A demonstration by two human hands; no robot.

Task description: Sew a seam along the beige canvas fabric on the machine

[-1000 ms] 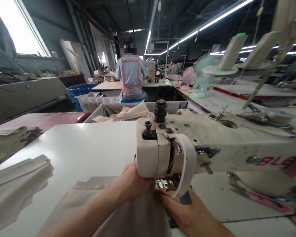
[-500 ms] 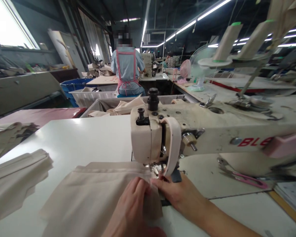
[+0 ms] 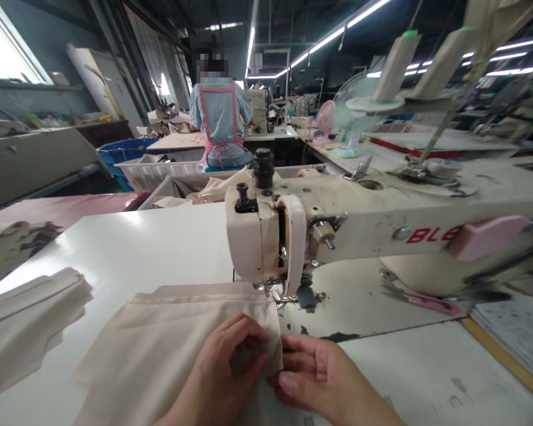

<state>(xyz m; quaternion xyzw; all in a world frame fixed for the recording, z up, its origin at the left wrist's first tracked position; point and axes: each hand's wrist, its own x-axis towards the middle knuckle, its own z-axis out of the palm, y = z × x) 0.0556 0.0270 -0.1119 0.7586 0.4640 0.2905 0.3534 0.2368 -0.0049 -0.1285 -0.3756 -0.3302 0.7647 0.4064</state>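
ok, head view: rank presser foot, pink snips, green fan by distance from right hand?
1. Presser foot, just above the right hand.
2. Pink snips, off to the right.
3. Green fan, far back, right.

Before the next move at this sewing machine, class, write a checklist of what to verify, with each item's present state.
1. Left hand pinches the fabric edge: ok.
2. Right hand grips that edge: cannot tell.
3. Fingers apart from the presser foot: ok.
4. Presser foot lowered: cannot tell.
5. Pink scissors apart from the fabric: ok.
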